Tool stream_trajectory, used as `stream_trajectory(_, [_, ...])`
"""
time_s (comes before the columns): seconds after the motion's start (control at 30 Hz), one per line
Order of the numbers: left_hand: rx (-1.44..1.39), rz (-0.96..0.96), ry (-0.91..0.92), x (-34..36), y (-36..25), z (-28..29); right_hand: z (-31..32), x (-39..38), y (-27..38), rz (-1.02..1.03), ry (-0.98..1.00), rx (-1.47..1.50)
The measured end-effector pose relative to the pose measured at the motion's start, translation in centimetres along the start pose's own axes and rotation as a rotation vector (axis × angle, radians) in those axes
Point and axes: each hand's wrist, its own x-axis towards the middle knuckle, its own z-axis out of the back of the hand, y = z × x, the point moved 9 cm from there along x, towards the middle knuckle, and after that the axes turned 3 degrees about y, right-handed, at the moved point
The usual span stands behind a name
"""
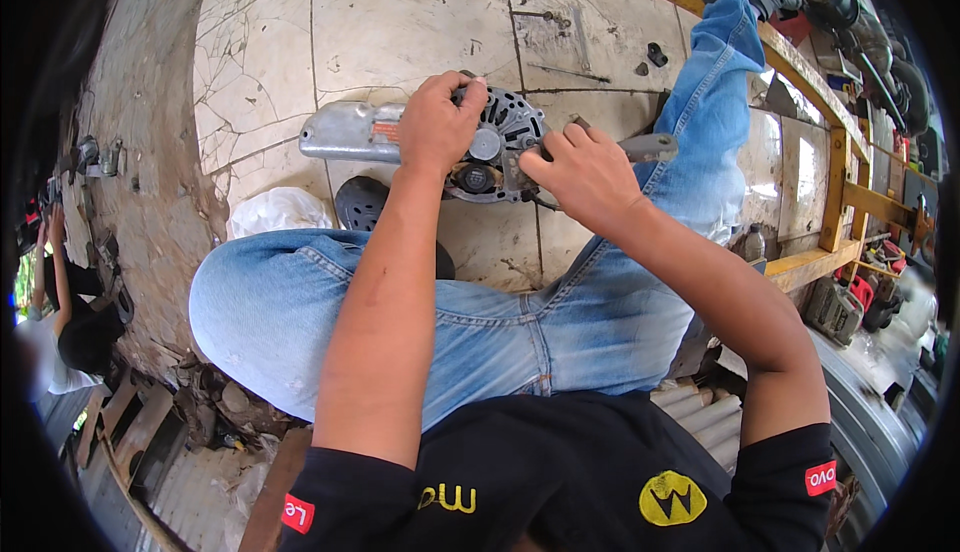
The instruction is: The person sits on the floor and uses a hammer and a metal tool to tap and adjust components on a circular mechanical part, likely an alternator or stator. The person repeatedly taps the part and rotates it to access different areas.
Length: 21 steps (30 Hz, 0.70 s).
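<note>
A round grey alternator (pixel 487 144) with a slotted metal housing sits over the tiled floor in front of me. My left hand (pixel 440 124) is closed on its upper left rim, thumb and fingertips by the edge. At the alternator's right side my right hand (pixel 585 174) has its fingers curled in; what they grip is mostly hidden. From behind that hand a flat grey metal bar (pixel 650 147) with a hole in its end sticks out to the right. Left of the alternator, partly behind my left hand, lies a long silver metal cover (pixel 345 132) with a reddish label.
My jeans-clad legs (pixel 290 297) flank the work. A white plastic bag (pixel 280 214) and a black sandal-like piece (pixel 362 202) lie near my left knee. Small metal bits and a thin rod (pixel 568 73) lie farther off. A yellow metal frame (pixel 840 182) stands right; another person (pixel 62 302) is far left.
</note>
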Motion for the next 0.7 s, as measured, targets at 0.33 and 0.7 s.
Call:
stream_trajectory(0.33, [0.002, -0.029, 0.019, 0.1, -0.3, -0.2, -0.3, -0.1, 0.0, 0.060, 0.029, 0.072])
stream_trajectory(0.7, [-0.032, -0.011, -0.004, 0.1, 0.2, -0.2, -0.6, -1.2, -1.1, -0.022, -0.012, 0.189])
